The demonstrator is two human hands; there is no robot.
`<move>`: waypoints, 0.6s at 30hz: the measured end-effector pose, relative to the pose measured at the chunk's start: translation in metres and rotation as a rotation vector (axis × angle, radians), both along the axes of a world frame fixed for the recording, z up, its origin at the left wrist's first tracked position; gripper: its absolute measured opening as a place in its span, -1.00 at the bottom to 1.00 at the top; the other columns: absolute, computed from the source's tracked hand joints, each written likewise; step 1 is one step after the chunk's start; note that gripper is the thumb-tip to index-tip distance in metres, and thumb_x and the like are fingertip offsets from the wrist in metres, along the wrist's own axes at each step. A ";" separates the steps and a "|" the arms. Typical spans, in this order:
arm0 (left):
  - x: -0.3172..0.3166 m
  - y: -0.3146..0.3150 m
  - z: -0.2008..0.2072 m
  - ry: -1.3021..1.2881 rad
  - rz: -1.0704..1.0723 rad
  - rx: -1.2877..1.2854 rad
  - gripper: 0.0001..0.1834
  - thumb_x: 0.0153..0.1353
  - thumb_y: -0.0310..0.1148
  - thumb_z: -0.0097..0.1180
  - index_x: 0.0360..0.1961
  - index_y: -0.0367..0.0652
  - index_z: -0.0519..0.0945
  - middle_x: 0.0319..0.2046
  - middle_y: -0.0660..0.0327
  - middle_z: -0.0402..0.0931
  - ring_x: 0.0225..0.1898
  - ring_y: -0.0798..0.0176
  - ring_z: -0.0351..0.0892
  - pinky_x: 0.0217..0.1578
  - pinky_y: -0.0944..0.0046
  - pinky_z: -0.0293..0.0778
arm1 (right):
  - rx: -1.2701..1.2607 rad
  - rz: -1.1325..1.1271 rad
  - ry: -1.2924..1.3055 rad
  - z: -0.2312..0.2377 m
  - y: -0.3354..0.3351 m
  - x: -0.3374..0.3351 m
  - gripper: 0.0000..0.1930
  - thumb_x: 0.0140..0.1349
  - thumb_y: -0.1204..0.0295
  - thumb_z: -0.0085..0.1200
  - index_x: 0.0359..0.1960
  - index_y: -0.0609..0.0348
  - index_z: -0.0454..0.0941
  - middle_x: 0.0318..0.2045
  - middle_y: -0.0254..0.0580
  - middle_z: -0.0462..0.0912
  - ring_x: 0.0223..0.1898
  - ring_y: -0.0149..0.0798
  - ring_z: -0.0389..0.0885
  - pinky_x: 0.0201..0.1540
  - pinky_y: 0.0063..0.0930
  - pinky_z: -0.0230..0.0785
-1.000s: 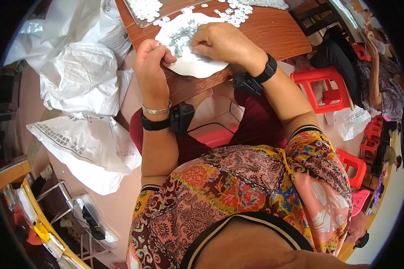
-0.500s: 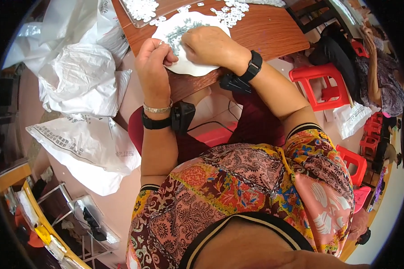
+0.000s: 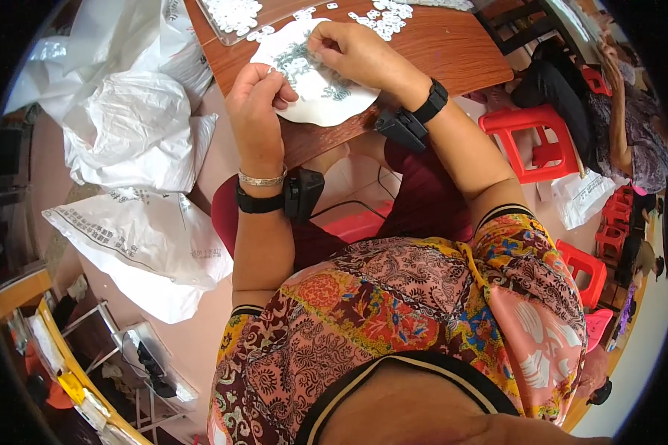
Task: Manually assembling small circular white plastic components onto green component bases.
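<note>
A white wavy-edged plate (image 3: pixel 312 113) lies near the edge of the brown table, with many small grey metal pieces (image 3: pixel 295 61) heaped on it. At the plate's left rim my left hand (image 3: pixel 258 93) is closed in a pinch; a small white piece (image 3: pixel 272 70) shows at its fingertips. My right hand (image 3: pixel 356 55) hovers over the right part of the plate, thumb and fingers curled together above the metal pieces. What it holds, if anything, is too small to make out. Both wrists wear black bands with dark box-shaped devices.
Small white plastic pieces (image 3: pixel 384 21) lie loose beyond the plate, and more fill a clear tray (image 3: pixel 234 33) at the far left of the tabletop (image 3: pixel 445 55). White sacks (image 3: pixel 130 133) stand on the floor at left. A red stool (image 3: pixel 523 122) and another person are at right.
My right hand has moved up and right from the plate's middle, uncovering more metal pieces. My left hand stays nearly in place.
</note>
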State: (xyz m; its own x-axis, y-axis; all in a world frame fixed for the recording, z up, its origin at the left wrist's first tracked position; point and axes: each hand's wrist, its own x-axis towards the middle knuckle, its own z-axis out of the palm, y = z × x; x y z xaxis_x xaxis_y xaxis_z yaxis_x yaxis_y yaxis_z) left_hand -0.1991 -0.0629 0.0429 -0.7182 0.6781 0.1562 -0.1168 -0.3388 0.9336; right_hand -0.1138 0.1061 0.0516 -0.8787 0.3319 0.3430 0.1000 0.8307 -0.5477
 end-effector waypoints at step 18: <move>0.012 0.002 -0.003 -0.020 -0.036 0.009 -0.84 0.18 -0.37 0.01 -0.48 -0.22 0.47 -0.63 0.35 0.40 -0.56 0.51 0.26 -0.48 0.49 0.19 | -0.905 0.247 0.043 0.031 -0.020 0.012 -0.85 0.28 0.40 0.06 -0.26 0.24 0.56 -0.43 -0.39 0.59 -0.46 -0.58 0.49 -0.35 -0.72 0.40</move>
State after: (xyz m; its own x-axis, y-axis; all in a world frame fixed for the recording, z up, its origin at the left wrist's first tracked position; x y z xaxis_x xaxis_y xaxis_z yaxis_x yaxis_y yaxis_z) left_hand -0.1866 -0.0608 0.0400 -0.6964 0.7022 0.1481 -0.1480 -0.3425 0.9278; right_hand -0.1017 0.0859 0.0829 -0.9525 0.2939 0.0796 -0.0580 0.0815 -0.9950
